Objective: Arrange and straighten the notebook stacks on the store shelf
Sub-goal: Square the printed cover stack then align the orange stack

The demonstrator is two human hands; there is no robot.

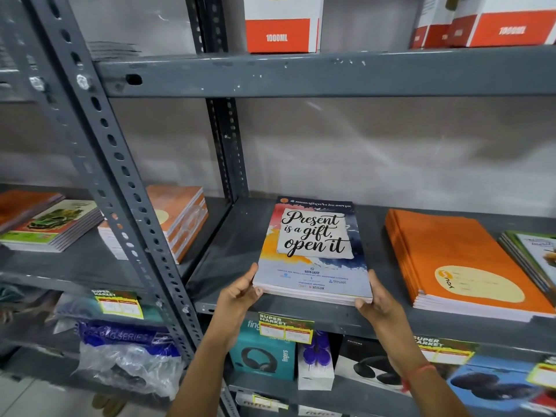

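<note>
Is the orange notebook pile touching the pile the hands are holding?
No, a strip of bare grey shelf separates the orange notebook pile from the "Present is a gift" pile held by the left hand and right hand.

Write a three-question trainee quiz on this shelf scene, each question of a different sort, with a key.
1. True or false: both hands grip the near corners of the stack of notebooks with the "Present is a gift, open it" cover.
2. Multiple choice: what lies to the right of that stack on the same grey metal shelf? A) a stack of orange softcover notebooks B) a teal headphone box C) a blue plastic bag
3. Fill in: the white and red cartons on the shelf above are marked ____.

Key
1. True: the left hand and right hand hold the near corners.
2. A: the stack of orange softcover notebooks.
3. 1000ML, on the white and red cartons.
</note>
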